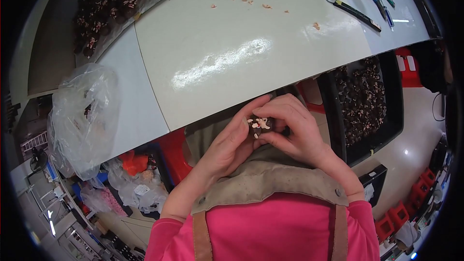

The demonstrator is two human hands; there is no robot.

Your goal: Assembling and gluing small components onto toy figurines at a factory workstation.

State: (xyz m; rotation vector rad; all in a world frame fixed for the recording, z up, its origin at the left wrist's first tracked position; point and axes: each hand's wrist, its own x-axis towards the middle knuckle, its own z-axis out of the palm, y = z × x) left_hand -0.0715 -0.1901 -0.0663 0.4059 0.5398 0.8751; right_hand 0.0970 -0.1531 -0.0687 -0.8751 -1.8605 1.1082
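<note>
In front of my apron, just below the table's near edge, a small dark brown piece with cream and red bits [260, 124] sits between my two hands. My right hand [297, 123] pinches it between thumb and fingers from the right. From the left, my left hand [231, 145] closes its fingertips against the same piece. Its underside and some of my fingers are hidden, and what kind of thing it is I cannot make out.
Pale scraps [267, 6] lie on the white table [217, 43]. A craft knife [355, 14] rests at the far right. Similar dark pieces fill a black crate [395, 121] on the right and a heap [113, 5] at far left. A plastic bag [84, 130] hangs over the left edge.
</note>
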